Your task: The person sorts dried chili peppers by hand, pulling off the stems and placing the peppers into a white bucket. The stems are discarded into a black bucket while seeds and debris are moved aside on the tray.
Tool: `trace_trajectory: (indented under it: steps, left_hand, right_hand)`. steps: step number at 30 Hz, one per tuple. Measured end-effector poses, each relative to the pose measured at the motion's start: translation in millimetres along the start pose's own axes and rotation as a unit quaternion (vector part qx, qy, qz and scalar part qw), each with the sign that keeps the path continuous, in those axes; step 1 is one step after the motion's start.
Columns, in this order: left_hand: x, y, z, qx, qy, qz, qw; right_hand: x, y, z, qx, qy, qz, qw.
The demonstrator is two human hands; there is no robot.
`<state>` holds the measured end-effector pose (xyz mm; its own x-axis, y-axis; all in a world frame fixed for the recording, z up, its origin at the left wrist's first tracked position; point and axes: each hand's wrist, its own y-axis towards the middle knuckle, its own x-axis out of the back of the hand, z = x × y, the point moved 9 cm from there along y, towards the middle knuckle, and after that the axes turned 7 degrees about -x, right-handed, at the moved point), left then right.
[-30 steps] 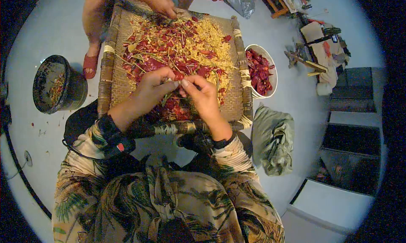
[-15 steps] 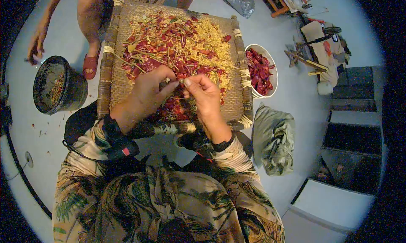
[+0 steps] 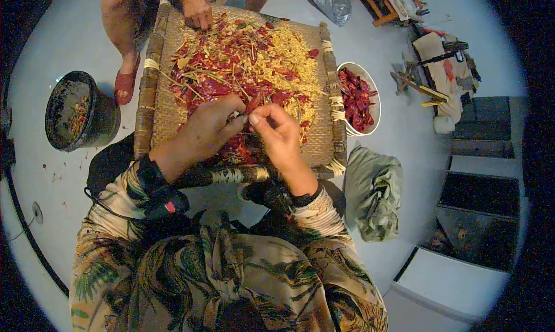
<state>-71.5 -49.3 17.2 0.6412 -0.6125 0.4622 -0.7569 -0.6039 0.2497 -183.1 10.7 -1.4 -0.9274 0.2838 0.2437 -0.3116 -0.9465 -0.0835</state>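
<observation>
Over the near part of a woven tray, my two hands meet at the fingertips. My left hand is closed in a pinch, with a tiny pale bit showing at its fingers. Thumb and forefinger of my right hand are pinched together on what looks like a dried red chili. Below and around them lie broken dried chilies, stalks and many yellow seeds. My wrists and palms hide some of the chilies near the tray's front edge.
A black bucket with scraps inside stands left, and a white bucket of red chilies right. Near it lies a greenish plastic bag. Another person's hand reaches onto the tray's far left; their sandaled foot is beside it.
The other person's hand has moved from above the black bucket to the tray's far left corner. My hands stay pinched together in nearly the same place, fingertips slightly shifted.
</observation>
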Motion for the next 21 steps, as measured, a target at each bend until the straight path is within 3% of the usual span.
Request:
trace_trajectory:
  steps: [4, 11, 17, 21]
  left_hand:
    - [-2.9, -1.8, 1.5, -0.028, 0.002, 0.004, 1.0]
    - [-2.3, -1.9, -4.9, -0.012, 0.0, 0.026, 1.0]
    - [-9.0, -6.0, 18.4, 0.024, -0.143, -0.01, 0.989]
    - [-19.4, -7.5, 34.0, 0.092, -0.326, -0.021, 0.941]
  right_hand:
    - [-1.9, -0.5, 9.3, 0.047, -0.05, 0.016, 0.998]
    - [-5.5, 0.6, 0.2, 0.004, -0.002, 0.046, 0.999]
    - [-10.4, 1.9, -12.7, -0.043, 0.096, 0.075, 0.992]
    - [-11.4, 3.8, -17.7, -0.064, 0.157, 0.087, 0.982]
